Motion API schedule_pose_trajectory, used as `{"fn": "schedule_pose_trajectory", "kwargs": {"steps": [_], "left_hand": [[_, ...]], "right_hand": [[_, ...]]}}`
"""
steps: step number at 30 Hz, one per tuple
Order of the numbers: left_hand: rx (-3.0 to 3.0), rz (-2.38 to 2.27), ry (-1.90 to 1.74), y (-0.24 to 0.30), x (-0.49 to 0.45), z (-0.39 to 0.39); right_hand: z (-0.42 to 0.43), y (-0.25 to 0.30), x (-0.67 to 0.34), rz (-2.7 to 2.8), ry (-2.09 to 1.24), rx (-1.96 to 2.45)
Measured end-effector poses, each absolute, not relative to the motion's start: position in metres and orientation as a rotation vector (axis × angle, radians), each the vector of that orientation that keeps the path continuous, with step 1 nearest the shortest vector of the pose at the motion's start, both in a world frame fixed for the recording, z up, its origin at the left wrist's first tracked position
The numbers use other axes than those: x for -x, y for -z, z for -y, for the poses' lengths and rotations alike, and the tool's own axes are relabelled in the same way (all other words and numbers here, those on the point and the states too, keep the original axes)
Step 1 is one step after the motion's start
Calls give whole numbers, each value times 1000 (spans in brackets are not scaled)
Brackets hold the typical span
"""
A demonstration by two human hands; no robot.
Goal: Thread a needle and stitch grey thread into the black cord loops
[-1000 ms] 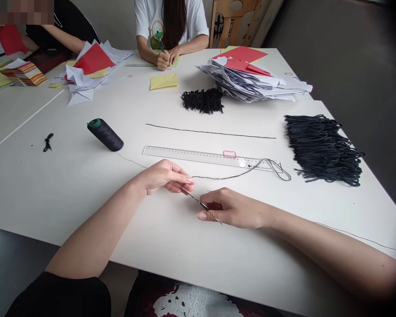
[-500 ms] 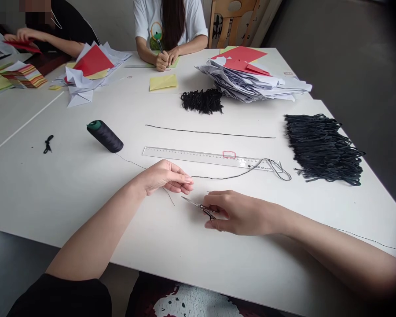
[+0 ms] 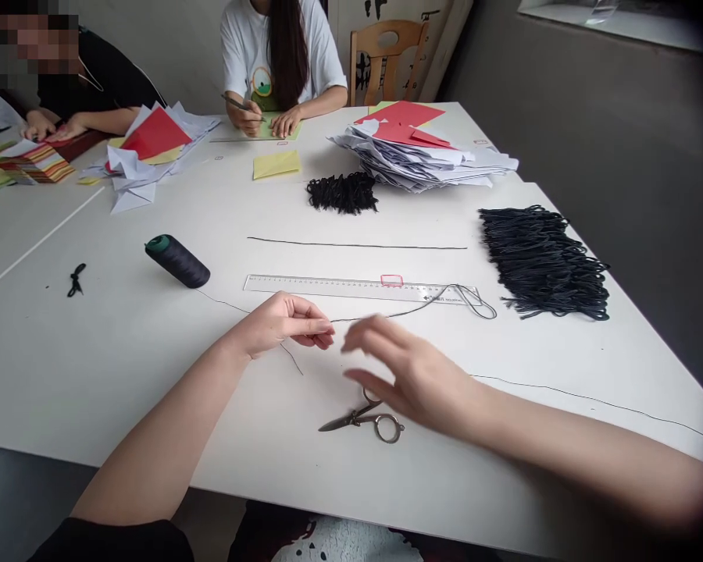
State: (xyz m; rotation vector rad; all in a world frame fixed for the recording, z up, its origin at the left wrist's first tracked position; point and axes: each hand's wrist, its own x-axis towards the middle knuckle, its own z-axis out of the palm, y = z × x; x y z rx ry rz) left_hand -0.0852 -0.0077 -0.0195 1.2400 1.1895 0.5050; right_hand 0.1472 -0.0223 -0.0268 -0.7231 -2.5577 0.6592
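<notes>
Between its thumb and fingers my left hand (image 3: 290,324) pinches the end of a black cord (image 3: 413,311), whose looped far end lies over the clear ruler (image 3: 328,289). My right hand (image 3: 413,371), slightly smeared by motion, is raised just right of it with thumb and fingers apart and nothing in them. Below that hand the small metal scissors (image 3: 357,417) lie on the table, one finger ring partly hidden. A spool of black thread (image 3: 179,261) rests on its side at the left, its thread running behind my left hand.
Beyond the ruler lies a straight black cord (image 3: 357,243). Bundles of black cords (image 3: 544,261) and black tufts (image 3: 343,193) sit farther off, near a paper stack (image 3: 415,152). A small black knot (image 3: 76,279) is at left. Two people sit across the table, one holding a pen (image 3: 234,101).
My right hand has let go of the scissors, which now lie on the table, and has lifted toward my left hand. My left hand keeps its pinch. The view has shifted slightly.
</notes>
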Motion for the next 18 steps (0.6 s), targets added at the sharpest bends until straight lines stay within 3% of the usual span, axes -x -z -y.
{"fn": "schedule_pose_trajectory", "kwargs": {"steps": [3, 9, 18], "left_hand": [[-1278, -1208, -510, 19, 87, 7], [-1220, -1386, -687, 22, 110, -3], [-946, -1702, -1292, 24, 155, -19]], "right_hand": [[-7, 34, -147, 2450, -623, 765], [-50, 34, -163, 2260, -1283, 1032], [-75, 15, -204, 1832, -1074, 1437]]}}
